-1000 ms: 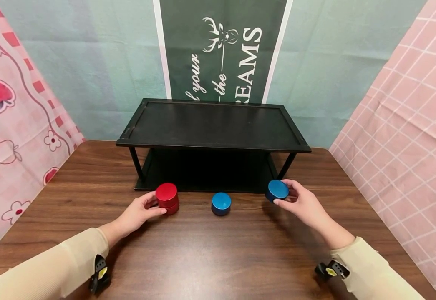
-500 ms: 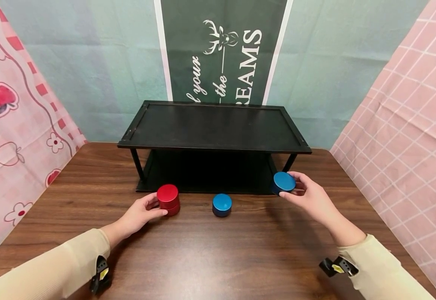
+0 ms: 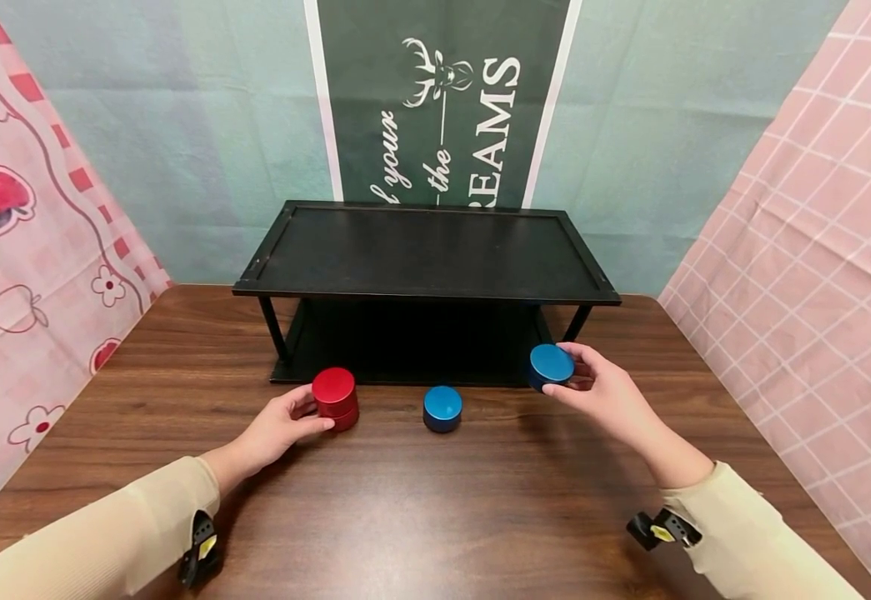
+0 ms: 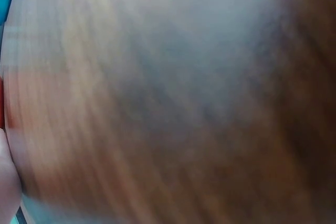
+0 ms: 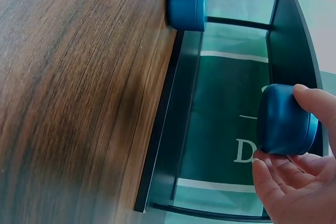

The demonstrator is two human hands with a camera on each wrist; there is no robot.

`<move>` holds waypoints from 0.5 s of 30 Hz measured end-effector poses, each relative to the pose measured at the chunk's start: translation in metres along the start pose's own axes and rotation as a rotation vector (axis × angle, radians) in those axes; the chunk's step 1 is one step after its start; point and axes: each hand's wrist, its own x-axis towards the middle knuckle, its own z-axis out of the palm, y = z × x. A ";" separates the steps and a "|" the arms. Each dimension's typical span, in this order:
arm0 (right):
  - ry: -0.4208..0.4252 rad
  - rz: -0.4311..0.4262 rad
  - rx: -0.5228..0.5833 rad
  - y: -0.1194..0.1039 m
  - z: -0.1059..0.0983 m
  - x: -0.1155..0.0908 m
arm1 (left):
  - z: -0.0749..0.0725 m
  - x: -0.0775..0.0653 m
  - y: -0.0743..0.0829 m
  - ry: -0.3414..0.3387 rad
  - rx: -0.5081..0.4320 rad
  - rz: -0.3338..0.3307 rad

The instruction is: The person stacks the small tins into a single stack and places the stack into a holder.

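My left hand (image 3: 277,429) holds a red round tin (image 3: 334,392) at the shelf's front left, thumb in front and fingers behind. An upper and a lower part show on that tin, divided by a seam. My right hand (image 3: 608,387) pinches a blue round tin (image 3: 551,365) by its side, raised above the table near the shelf's front right corner. In the right wrist view, thumb and fingers clasp this blue tin (image 5: 286,120) from opposite sides. Between the hands, a second blue tin (image 3: 443,408) stands on the table. Only a sliver of the left hand (image 4: 8,182) shows in its wrist view.
A black two-tier shelf (image 3: 427,254) stands at the back of the brown wooden table (image 3: 435,508). Its lower board (image 3: 420,342) lies low behind the tins. Patterned cloths hang behind and at both sides, including a pink checked one (image 3: 833,242) on the right.
My right hand shifted up and right with the blue tin, then came back left, and the tin is now slightly higher than at first. The left hand, red tin and middle blue tin stay put.
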 end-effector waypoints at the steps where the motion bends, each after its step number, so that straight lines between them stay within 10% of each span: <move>1: -0.002 -0.001 0.000 -0.001 0.001 0.001 | 0.000 0.000 0.000 0.001 -0.001 0.001; 15: -0.004 -0.037 0.010 -0.012 0.014 0.005 | -0.001 -0.001 0.000 -0.002 -0.004 -0.009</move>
